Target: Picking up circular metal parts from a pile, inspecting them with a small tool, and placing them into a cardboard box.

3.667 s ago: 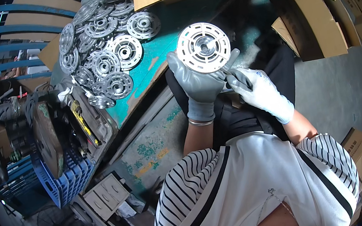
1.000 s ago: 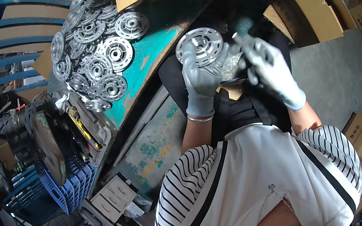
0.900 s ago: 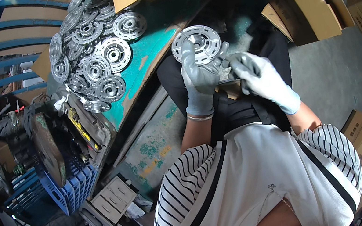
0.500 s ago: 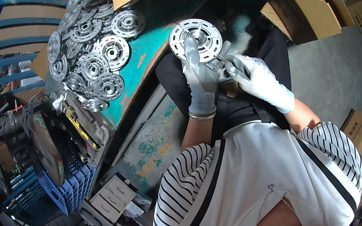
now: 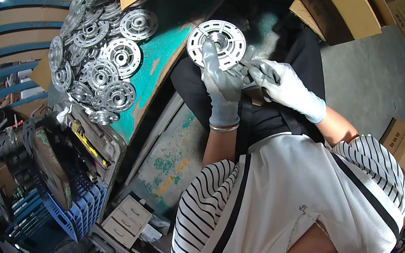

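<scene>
head view | left hand in grey glove is gripping round silver slotted metal disc, held up over the lap | right hand in white glove is pinching at the disc's lower-right edge; what it pinches is unclear | step, judged: working on the disc's rim | next move calls for steady left grip | pile of similar metal discs is lying on teal tabletop, well left of the left hand

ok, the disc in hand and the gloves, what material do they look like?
Disc: looks like bare metal, pale grey matte with stamped slots, same as the pile of discs. Left hand glove: grey knit, possibly coated; right hand glove: white knit fabric. Coating not certain.
</scene>
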